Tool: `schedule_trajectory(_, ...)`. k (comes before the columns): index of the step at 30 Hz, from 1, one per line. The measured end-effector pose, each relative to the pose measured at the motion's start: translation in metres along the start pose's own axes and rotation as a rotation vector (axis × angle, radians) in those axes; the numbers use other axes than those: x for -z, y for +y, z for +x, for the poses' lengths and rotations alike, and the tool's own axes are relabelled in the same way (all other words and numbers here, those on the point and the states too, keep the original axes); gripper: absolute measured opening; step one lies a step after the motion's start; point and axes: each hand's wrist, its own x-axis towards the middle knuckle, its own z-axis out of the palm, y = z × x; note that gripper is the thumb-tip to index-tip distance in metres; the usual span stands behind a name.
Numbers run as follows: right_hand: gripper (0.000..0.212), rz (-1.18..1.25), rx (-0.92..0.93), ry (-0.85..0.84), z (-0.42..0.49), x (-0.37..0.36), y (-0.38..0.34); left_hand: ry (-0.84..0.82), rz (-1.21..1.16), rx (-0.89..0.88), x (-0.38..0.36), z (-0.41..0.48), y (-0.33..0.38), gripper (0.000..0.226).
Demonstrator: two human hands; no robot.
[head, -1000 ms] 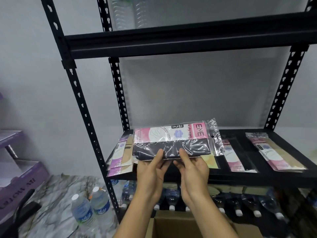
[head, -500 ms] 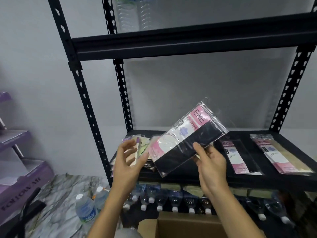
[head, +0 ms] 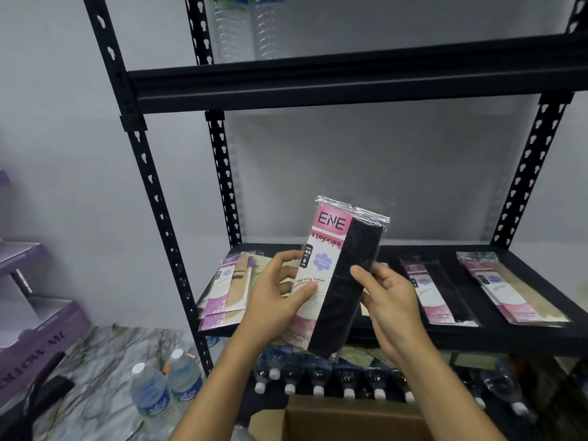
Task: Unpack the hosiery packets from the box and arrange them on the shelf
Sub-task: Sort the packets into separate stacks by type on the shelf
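Black shelf (head: 477, 340) behind; left grip (head: 273, 300) and right grip (head: 388, 300) both clamped on upright stocking packet (head: 343, 268).

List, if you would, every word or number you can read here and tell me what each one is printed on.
"ENE": pink top of the held packet
"STOCKING": beneath that
"45", "8": its black size strip; small letters unreadable
"Variety Color": its white card
"ENE": black shelf packet and beige shelf packet; finer print blurred
"LLOW ME", upside down, start cut off: purple box
Blurred: water bottle labels
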Motion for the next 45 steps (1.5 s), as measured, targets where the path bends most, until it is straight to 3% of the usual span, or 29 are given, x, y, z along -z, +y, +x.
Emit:
schedule_trajectory(3,0.018,0.015,-0.006,-0.011,0.001,0.003,0.001,0.016,-0.104,0.064,-0.004,-0.006,-0.005,0.04)
schedule_trajectory(8,0.046,-0.02,-0.025,0.009,0.0,0.008,0.008,0.054,-0.193,0.127,-0.007,-0.01,-0.011,0.041)
schedule_trajectory(17,0.021,-0.121,-0.087,-0.01,-0.014,0.028,0.031,0.103,-0.344,0.193,-0.021,-0.014,-0.025,0.046)
schedule_trajectory(22,0.019,-0.146,-0.057,0.03,-0.011,0.04,0.029,0.09,-0.379,0.197,-0.037,-0.011,-0.028,0.045)
schedule_trajectory(32,0.026,-0.144,-0.108,0.221,0.005,0.09,0.028,-0.016,-0.32,0.206,-0.083,0.006,-0.045,0.055)
schedule_trajectory(45,0.009,-0.405,-0.243,0.472,0.108,0.209,0.031,-0.043,-0.254,0.274,-0.109,0.009,-0.097,0.047)
